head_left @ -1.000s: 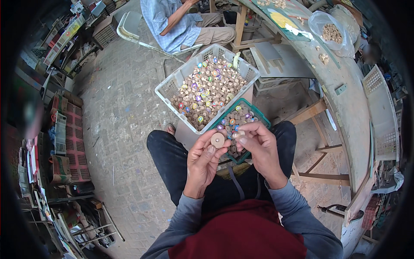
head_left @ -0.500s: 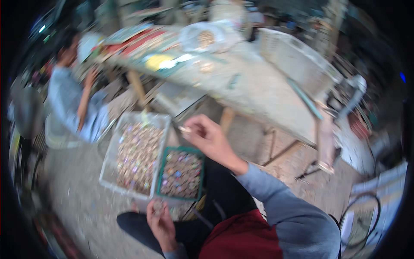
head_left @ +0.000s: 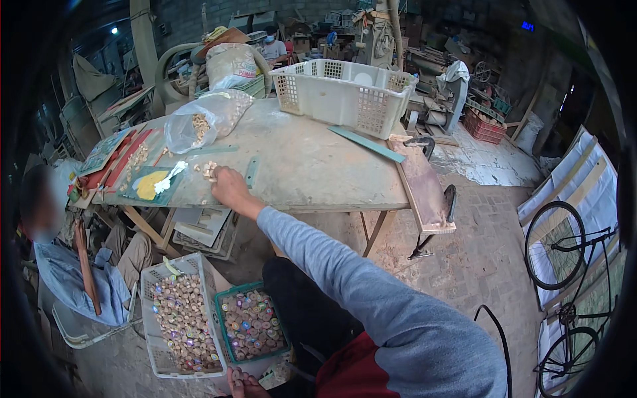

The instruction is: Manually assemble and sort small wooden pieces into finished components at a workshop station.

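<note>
a long grey sleeve runs from the lower right of the frame up to the wrist of the bare right hand [head_left: 229,188] at centre left. a dark red garment covers the chest at the bottom edge. the legs look clad in black trousers. the left hand [head_left: 247,383], bottom centre, is bare too.

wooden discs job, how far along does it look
Done, apparently: the white crate and the green tray on the floor each hold many small discs with coloured centres. In hand: the right hand reaches a small heap of pale pieces on the worktable, while the left hand holds something small by the lap. Left: a clear bag of pale pieces remains on the table.
</note>
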`<state>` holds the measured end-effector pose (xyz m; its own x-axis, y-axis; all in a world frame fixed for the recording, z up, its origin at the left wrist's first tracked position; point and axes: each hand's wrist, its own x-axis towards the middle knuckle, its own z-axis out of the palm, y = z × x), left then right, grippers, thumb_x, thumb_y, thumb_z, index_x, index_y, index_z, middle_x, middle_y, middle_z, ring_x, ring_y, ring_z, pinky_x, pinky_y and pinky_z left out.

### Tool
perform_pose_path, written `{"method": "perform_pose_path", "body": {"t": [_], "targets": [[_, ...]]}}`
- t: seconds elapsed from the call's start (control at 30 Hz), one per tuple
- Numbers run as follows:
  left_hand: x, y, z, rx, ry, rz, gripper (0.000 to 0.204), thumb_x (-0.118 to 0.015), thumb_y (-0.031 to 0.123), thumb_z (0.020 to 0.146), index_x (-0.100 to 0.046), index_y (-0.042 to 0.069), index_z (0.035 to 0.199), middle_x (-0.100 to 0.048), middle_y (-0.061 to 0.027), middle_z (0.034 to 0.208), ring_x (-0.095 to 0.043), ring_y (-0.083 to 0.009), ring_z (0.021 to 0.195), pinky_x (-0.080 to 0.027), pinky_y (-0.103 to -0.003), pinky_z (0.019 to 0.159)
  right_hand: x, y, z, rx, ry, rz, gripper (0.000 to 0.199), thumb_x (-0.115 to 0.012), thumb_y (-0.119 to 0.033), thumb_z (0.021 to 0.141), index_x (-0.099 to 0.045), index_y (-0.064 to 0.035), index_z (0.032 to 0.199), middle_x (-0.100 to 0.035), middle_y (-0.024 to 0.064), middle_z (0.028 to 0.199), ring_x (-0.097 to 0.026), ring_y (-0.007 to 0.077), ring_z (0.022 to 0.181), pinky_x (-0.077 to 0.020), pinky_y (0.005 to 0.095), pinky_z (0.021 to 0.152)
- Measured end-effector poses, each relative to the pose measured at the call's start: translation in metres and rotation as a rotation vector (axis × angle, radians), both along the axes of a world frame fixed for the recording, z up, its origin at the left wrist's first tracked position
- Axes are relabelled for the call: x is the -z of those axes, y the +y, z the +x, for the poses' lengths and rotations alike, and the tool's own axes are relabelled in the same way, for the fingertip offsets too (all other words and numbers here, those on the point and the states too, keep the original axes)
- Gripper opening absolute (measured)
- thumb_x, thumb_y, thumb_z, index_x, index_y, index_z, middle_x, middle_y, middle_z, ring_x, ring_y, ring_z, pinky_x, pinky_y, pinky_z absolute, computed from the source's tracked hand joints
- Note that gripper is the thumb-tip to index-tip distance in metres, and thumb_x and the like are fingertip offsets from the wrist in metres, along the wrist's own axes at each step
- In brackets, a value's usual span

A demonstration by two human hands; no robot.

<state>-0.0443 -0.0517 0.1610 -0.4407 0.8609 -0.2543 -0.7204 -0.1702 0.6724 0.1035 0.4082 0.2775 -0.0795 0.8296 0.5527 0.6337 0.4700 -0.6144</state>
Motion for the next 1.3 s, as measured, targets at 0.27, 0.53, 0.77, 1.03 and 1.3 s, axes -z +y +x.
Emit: {"method": "perform_pose_path", "body": {"t": [0.27, 0.53, 0.77, 1.03, 1.3], "targets": [[-0.013, 0.004, -0.001, -0.044, 0.063, -0.098, 0.035, -0.061, 0.008, 0.09, -0.053, -0.007, 0.121, -0.06, -0.008, 0.096, -0.055, -0.0155, 0.085, -0.047, -0.027, 0.078, 0.004, -0.01, -0.011, 0.044, -0.067, 0.082, 0.024, -0.058, -0.005, 0.078, -0.06, 0.0064, 0.099, -0.062, 0.0249, 0.098, -0.061, 0.0387, 0.096, -0.0498, 0.047, 0.084], [-0.025, 0.016, 0.012, -0.059, 0.04, -0.1, 0.027, -0.063, 0.006, 0.088, -0.053, -0.002, 0.112, -0.053, -0.003, 0.081, -0.048, -0.0122, 0.068, -0.044, -0.026, 0.065, 0.009, -0.012, -0.011, 0.058, -0.013, 0.147, 0.021, -0.059, -0.006, 0.077, -0.059, 0.0067, 0.094, -0.06, 0.0245, 0.095, -0.059, 0.0402, 0.094, -0.0488, 0.047, 0.085], [-0.024, 0.015, 0.016, -0.075, 0.085, -0.087, 0.015, -0.062, 0.006, 0.088, -0.055, 0.001, 0.099, -0.045, 0.0018, 0.063, -0.037, -0.0089, 0.056, -0.037, -0.024, 0.056, 0.012, -0.008, -0.011, 0.092, -0.072, 0.15, 0.02, -0.061, -0.006, 0.078, -0.062, 0.0044, 0.095, -0.059, 0.0226, 0.097, -0.057, 0.038, 0.096, -0.0486, 0.0455, 0.085], [-0.017, 0.006, 0.01, -0.069, 0.128, -0.138, 0.009, -0.063, 0.008, 0.088, -0.055, 0.005, 0.088, -0.053, -0.0014, 0.071, -0.046, -0.0115, 0.06, -0.043, -0.025, 0.062, 0.016, -0.011, -0.014, 0.119, -0.06, 0.129, 0.023, -0.06, -0.005, 0.077, -0.062, 0.0045, 0.098, -0.058, 0.0218, 0.099, -0.056, 0.0389, 0.096, -0.0477, 0.0452, 0.086], [-0.008, 0.016, 0.01, -0.09, 0.291, -0.034, 0.039, -0.064, 0.006, 0.085, -0.053, -0.002, 0.122, -0.06, -0.013, 0.118, -0.058, -0.0172, 0.09, -0.048, -0.027, 0.08, 0.021, 0.011, -0.008, 0.059, -0.29, 0.327, 0.017, -0.061, -0.014, 0.068, -0.062, 0.001, 0.059, -0.063, 0.0202, 0.072, -0.058, 0.0403, 0.084, -0.0464, 0.0479, 0.077]]}}
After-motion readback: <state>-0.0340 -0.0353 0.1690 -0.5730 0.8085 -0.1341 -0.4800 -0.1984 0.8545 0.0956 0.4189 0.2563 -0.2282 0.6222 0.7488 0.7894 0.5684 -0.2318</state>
